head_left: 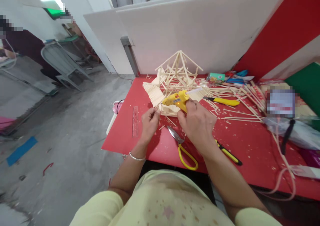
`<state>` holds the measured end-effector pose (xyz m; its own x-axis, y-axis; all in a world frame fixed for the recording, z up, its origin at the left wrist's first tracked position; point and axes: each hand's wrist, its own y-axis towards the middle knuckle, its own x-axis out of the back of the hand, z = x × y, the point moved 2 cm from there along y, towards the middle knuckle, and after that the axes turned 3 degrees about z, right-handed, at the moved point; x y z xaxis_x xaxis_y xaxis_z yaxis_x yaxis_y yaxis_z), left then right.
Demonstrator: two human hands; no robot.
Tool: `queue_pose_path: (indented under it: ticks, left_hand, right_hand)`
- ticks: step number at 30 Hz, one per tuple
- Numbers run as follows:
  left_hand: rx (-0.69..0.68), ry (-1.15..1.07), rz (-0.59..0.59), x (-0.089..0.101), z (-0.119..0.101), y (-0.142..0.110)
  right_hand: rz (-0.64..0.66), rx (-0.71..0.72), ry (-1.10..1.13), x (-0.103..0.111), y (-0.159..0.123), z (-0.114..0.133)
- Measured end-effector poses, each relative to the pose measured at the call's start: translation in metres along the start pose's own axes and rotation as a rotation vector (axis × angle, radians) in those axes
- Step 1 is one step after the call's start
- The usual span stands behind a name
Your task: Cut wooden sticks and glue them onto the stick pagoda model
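My right hand (200,122) is wrapped around the handle of a yellow hot glue gun (175,99), a pale glue stick poking out of its back. The nozzle points left, just above my left hand (150,122). That hand is closed in a pinch at the left corner of a low stick-built base (170,111); what its fingertips hold is too small to name. Behind rises a model house frame of thin wooden sticks (178,70) with a peaked top. A panel of sticks laid side by side (153,92) lies to its left.
Scissors with yellow handles (186,156), a yellow-black utility knife (231,155) and yellow-handled pliers (225,101) lie on the red table (120,132). A clear ruler (135,122) is at left. Loose sticks (241,119) spread rightward. A person (25,45) sits far left.
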<state>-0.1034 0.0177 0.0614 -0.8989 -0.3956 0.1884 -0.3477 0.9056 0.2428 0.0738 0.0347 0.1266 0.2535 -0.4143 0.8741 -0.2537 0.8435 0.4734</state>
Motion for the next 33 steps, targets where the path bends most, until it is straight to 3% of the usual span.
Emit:
queue_pose_path:
  ticks: [33]
  left_hand:
    - [-0.013, 0.021, -0.019, -0.0037, -0.0052, 0.0006]
  right_hand:
    - [0.041, -0.043, 0.001, -0.0034, 0.0078, -0.0007]
